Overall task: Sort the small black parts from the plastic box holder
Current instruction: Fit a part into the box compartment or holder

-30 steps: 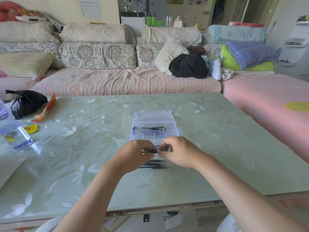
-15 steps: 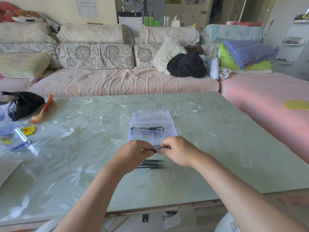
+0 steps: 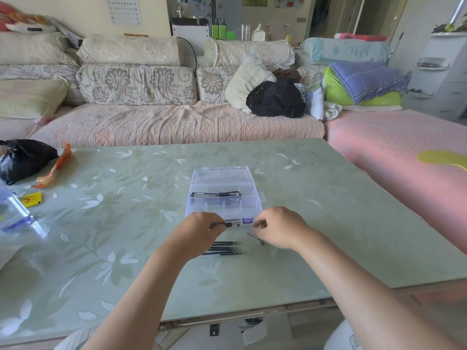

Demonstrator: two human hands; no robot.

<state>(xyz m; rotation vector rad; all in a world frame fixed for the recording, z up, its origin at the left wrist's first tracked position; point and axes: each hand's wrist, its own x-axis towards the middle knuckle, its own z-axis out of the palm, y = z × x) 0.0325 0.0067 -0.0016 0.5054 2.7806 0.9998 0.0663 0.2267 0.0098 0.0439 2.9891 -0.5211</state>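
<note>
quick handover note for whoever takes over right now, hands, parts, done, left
Left hand: pinches a black pen part just in front of the plastic box.
Right hand: fingers curled, seems to hold a thin dark piece; it is blurred.
Things: the box lies open on the table, with a few pens in one compartment. A row of black refills lies on the table by the left hand.
Done: several refills laid out in the row.
Left: probably set down the two held pieces, then work through the pens in the box.
</note>
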